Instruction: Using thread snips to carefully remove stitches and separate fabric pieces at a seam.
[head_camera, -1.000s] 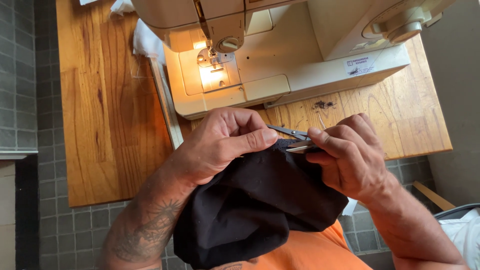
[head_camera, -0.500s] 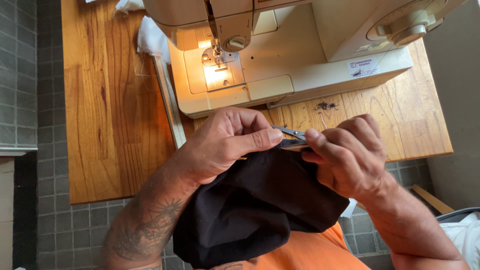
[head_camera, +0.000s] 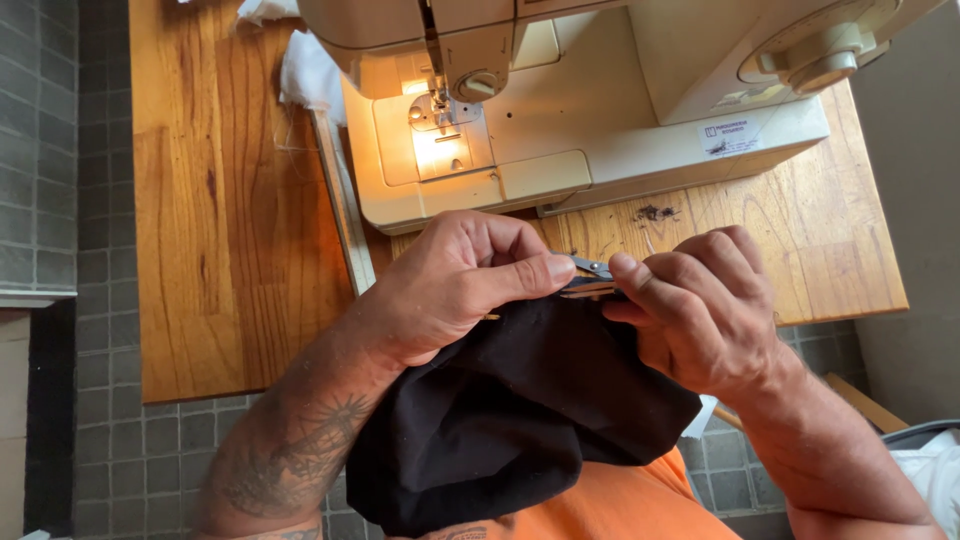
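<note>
My left hand (head_camera: 460, 285) pinches the upper edge of a black cloth (head_camera: 510, 410) that hangs bunched over my lap. My right hand (head_camera: 700, 305) holds a small pair of metal snips (head_camera: 590, 275), whose blades point left and meet the cloth edge right by my left thumb. Both hands are close together just in front of the cream sewing machine (head_camera: 600, 100), whose lamp lights the needle plate (head_camera: 445, 150). The handles of the snips are hidden inside my right fist.
The machine stands on a wooden table (head_camera: 230, 230) over a grey tiled floor (head_camera: 130, 460). A metal ruler (head_camera: 340, 200) lies along the machine's left side, with white cloth (head_camera: 305, 65) behind it. Thread scraps (head_camera: 655, 212) sit on the table at right.
The view has shifted slightly; both hands stay together on the cloth edge, with the snips in the same spot.
</note>
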